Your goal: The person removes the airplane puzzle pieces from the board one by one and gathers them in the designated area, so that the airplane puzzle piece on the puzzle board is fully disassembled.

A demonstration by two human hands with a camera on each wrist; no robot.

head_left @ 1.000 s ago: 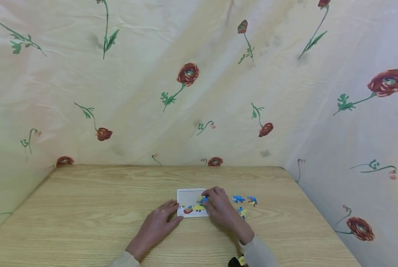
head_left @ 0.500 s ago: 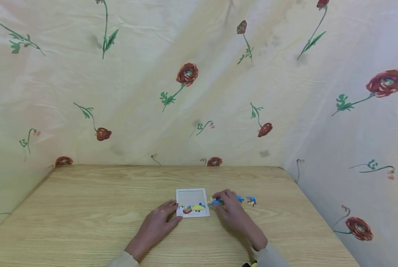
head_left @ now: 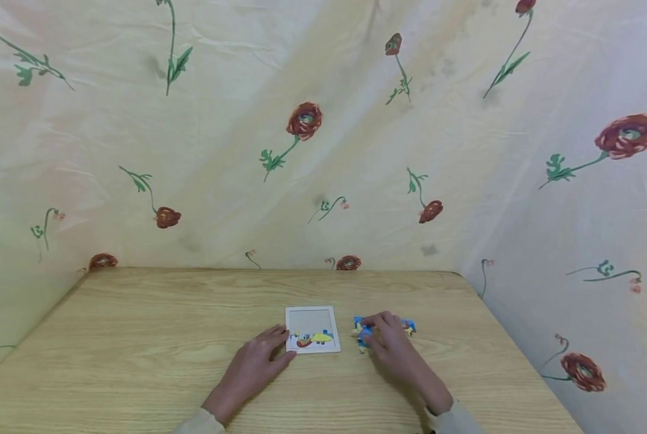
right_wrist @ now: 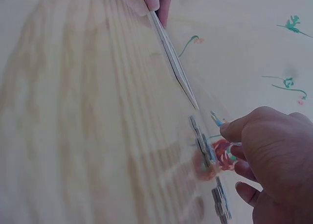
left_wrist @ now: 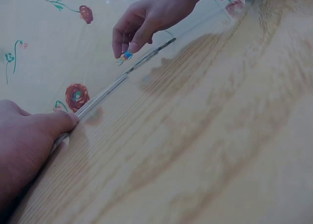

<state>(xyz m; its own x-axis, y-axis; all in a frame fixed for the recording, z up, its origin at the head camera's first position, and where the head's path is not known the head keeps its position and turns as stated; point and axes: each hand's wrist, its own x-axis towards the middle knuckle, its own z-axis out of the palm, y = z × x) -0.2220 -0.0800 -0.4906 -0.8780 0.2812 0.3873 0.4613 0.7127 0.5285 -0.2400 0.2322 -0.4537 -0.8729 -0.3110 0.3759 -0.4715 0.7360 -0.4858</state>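
A shallow white-framed puzzle tray (head_left: 309, 318) lies on the table in the head view, with a row of fitted pieces (head_left: 321, 338) in yellow, red and blue along its near side. My left hand (head_left: 255, 360) holds the tray's near left corner between thumb and fingers. To the right of the tray, my right hand (head_left: 396, 349) pinches a small blue and yellow puzzle piece (left_wrist: 128, 54) between thumb and fingertips. In the right wrist view that piece is tilted above the table, beside loose puzzle pieces (right_wrist: 205, 145). The hand partly hides these loose pieces in the head view.
One loose puzzle piece (head_left: 408, 326) shows just beyond the right hand. The wooden table (head_left: 166, 337) reaches back to a flower-patterned cloth (head_left: 220, 150), which also hangs along both sides.
My right hand has moved from over the tray to the right, taking a puzzle piece along to the loose pieces. The left hand has stayed at the tray's corner.
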